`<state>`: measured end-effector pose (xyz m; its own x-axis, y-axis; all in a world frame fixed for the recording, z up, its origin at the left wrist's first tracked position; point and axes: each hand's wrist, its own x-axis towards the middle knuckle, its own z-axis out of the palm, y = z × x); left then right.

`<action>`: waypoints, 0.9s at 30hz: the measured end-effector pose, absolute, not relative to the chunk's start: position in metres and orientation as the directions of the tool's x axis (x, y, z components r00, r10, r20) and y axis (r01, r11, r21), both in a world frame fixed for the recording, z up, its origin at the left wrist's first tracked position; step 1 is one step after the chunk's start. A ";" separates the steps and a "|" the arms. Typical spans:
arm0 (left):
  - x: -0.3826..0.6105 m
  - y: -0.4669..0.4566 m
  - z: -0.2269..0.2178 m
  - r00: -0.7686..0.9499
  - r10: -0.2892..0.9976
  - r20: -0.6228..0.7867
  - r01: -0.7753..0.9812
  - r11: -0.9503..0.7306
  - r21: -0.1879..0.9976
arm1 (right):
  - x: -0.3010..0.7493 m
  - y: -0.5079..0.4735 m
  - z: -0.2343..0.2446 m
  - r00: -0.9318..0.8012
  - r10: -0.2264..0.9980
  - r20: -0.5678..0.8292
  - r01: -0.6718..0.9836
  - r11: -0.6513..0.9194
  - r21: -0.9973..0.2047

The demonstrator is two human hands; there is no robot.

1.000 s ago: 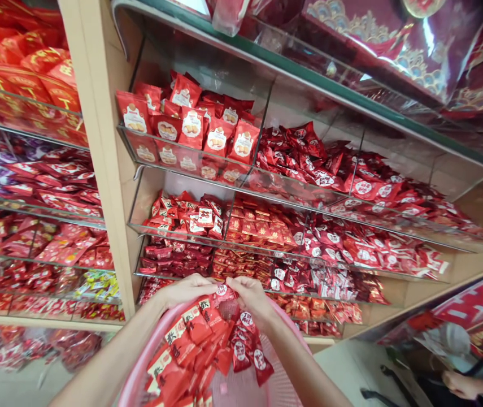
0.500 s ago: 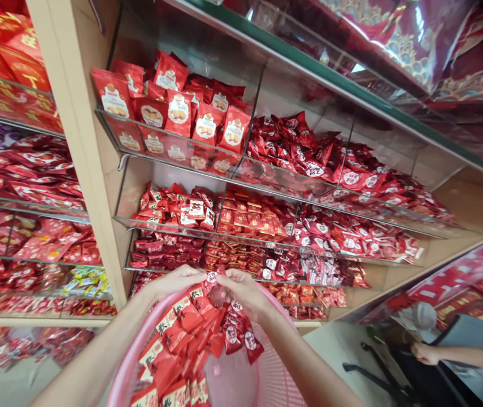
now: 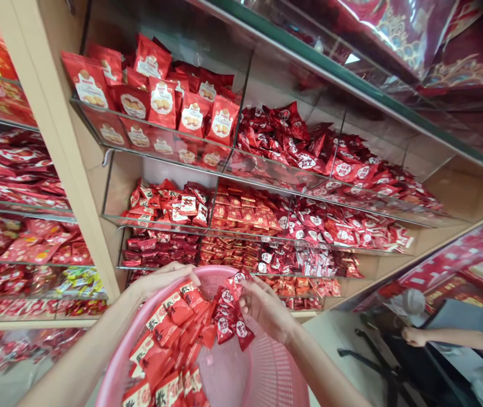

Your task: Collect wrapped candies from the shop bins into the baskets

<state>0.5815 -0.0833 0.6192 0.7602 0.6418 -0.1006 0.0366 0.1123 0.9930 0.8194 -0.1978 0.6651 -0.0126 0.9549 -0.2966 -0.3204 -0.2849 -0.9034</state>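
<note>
A round pink plastic basket (image 3: 286,362) is below me, partly filled with small red packets. Flat red packets with cream labels (image 3: 169,322) stand in rows along its left side. Dark red snack packets with round white labels (image 3: 225,325) lie in a small row at its upper right. My right hand (image 3: 264,305) is over this row, its fingers closed on a red snack packet (image 3: 241,278) with a white label. My left hand (image 3: 173,278) lies at the basket's far left rim, fingers bent over the edge; its grip is partly hidden.
Glass-fronted shelves (image 3: 169,161) full of red snack packets rise just beyond the basket. A wooden upright (image 3: 48,135) divides them from more shelves on the left. At right, another person's hand (image 3: 414,336) reaches near a black chair (image 3: 410,362).
My hands have parted. The left went left to the basket rim, while the right moved right and slightly down with the packet. The view has shifted slightly.
</note>
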 end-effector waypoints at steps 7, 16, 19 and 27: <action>0.575 -0.083 0.623 0.775 0.624 -0.098 0.011 0.142 0.990 | 0.838 -0.216 0.650 0.012 0.991 0.132 0.905 0.045 -0.423; 0.574 -0.082 0.627 0.749 0.659 -0.069 0.066 0.029 0.997 | 0.819 -0.236 0.626 -0.166 0.980 -0.106 0.903 0.194 0.384; 0.573 -0.082 0.627 0.732 0.680 -0.043 0.070 -0.012 0.997 | 0.810 -0.235 0.625 -0.103 0.984 -0.145 0.916 0.151 0.371; 0.572 -0.084 0.630 0.750 0.655 -0.095 0.032 0.107 0.994 | 0.824 -0.230 0.624 0.021 0.963 -0.270 0.989 0.020 0.148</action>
